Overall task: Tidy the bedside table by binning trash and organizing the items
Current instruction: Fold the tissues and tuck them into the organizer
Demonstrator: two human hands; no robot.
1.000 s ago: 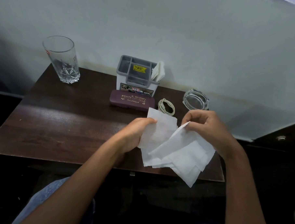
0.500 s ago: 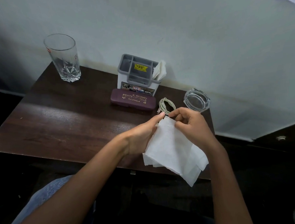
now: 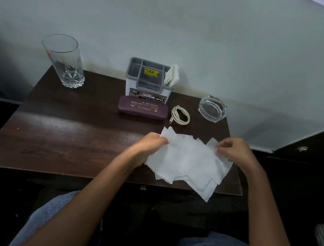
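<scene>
L hand (image 3: 150, 147), R hand (image 3: 234, 151) moved apart; tissue (image 3: 187, 162) spread.

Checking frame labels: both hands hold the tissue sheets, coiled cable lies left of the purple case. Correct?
No. In the head view the coiled cable lies right of the purple case, between it and the glass ashtray. The left hand and right hand do hold the tissue sheets.

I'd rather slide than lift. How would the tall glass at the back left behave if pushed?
The tall glass narrows toward its base, so a push near the rim might tip it. It looks empty with a thick cut base, so a low push should slide it across the table. Standing by the corner, it could fall and break.
</scene>
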